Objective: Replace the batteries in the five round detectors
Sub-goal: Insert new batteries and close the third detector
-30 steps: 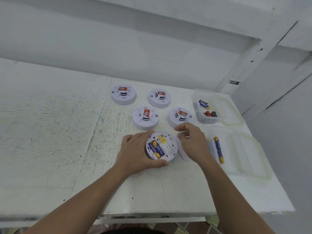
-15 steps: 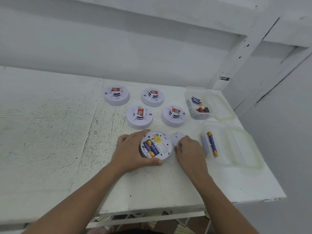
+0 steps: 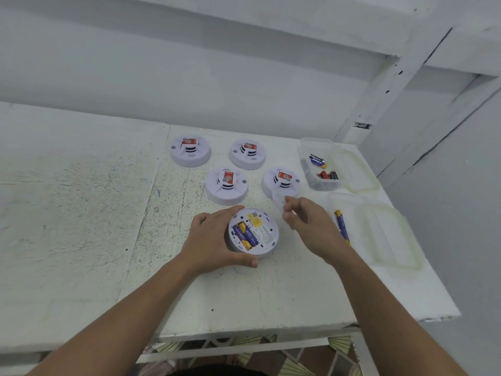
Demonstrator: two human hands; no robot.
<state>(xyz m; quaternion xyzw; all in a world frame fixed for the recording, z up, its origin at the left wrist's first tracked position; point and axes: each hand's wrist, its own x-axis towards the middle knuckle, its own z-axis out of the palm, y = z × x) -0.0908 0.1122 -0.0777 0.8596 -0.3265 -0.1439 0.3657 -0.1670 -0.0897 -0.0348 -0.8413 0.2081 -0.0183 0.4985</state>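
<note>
On the speckled white table (image 3: 81, 213), my left hand (image 3: 208, 240) cups the upturned round white plastic detector (image 3: 264, 234) — blue-and-yellow cylindrical batteries (image 3: 245, 234) inside — while my right hand (image 3: 311, 226) pinches a thin white cover (image 3: 279, 200) beside it.

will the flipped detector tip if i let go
It may rock: the flipped detector likely rests on a raised centre, as the nearest upright detector shows; the left hand grips its rim. Seemingly light plastic, so nudges could slide it.
</note>
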